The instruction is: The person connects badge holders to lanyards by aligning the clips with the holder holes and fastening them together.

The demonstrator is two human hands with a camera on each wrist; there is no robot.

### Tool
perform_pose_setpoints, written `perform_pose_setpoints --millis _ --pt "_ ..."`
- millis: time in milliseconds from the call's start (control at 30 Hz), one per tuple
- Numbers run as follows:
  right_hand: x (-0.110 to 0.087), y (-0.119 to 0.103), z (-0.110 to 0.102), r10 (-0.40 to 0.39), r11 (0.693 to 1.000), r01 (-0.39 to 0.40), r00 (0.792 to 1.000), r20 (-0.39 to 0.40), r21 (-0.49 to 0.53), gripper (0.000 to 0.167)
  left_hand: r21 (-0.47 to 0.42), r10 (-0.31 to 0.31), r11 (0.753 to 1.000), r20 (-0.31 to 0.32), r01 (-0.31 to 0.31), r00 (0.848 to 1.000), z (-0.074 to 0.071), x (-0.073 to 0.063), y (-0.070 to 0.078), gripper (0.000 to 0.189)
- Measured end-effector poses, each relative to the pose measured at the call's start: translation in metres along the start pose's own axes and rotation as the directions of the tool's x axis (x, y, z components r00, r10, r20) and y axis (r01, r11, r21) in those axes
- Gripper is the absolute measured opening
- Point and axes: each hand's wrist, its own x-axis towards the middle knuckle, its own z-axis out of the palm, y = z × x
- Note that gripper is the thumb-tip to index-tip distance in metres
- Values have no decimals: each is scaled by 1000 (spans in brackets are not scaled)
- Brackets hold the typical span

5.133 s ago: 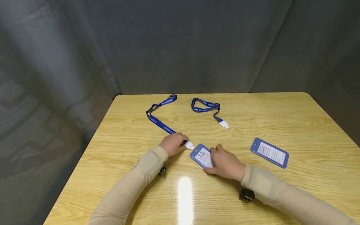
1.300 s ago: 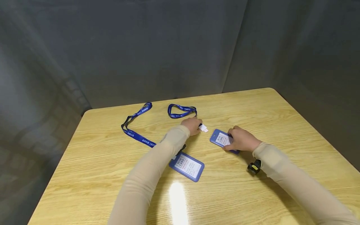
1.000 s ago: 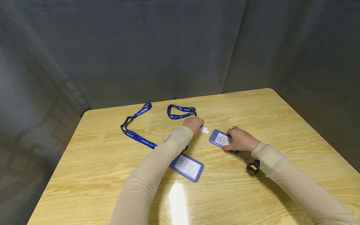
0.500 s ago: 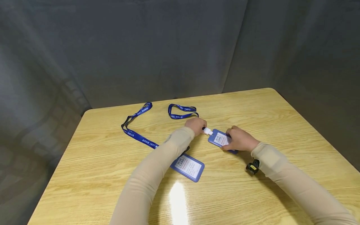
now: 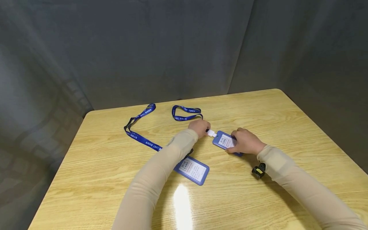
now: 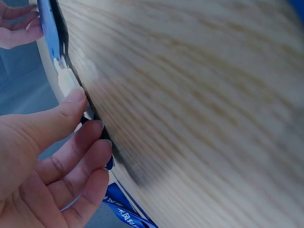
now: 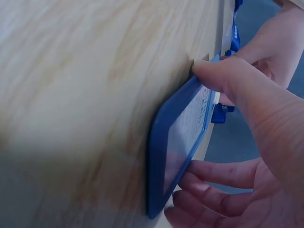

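My left hand [image 5: 199, 127] pinches the white plastic clip [image 5: 211, 133] of a blue lanyard [image 5: 181, 119] between thumb and fingers. The clip's narrow tip meets the slotted end of a blue ID card holder [image 5: 225, 141]. My right hand [image 5: 246, 142] grips that card holder by its two long edges, thumb on the near side and fingers on the far side. In the right wrist view, the holder [image 7: 159, 142] lies tilted close over the wood. The left wrist view shows the clip [image 6: 68, 80] in line with the holder.
A second ID card holder [image 5: 195, 171] lies in front, its slotted end hidden under the left sleeve [image 5: 161, 169]. Another blue lanyard [image 5: 143, 140] stretches from there to the back left of the wooden table [image 5: 86, 166]. A dark curtain [image 5: 161, 48] stands behind.
About five seconds ago both hands were at the other holder and lanyard clip; the view has since turned. Over the last second the left hand has brought this clip right to the holder's slot.
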Motion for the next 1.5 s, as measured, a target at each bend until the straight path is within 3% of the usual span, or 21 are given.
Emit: perform_pose_setpoints --millis 500,767,967,1500 --pt "0 2 1 5 1000 -6 1000 -4 -16 63 -56 16 998 -17 -17 1000 1 1 7 25" --pt "3 1 1 -4 1000 4 1000 -31 -3 54 -147 19 989 -18 -22 1000 3 2 5 23" --pt "4 1 2 8 1000 -8 1000 -30 -4 53 -153 43 987 -7 -44 999 3 3 4 25" --pt "10 0 4 6 1000 -5 999 -49 9 49 -136 21 991 13 -19 1000 -2 4 8 18"
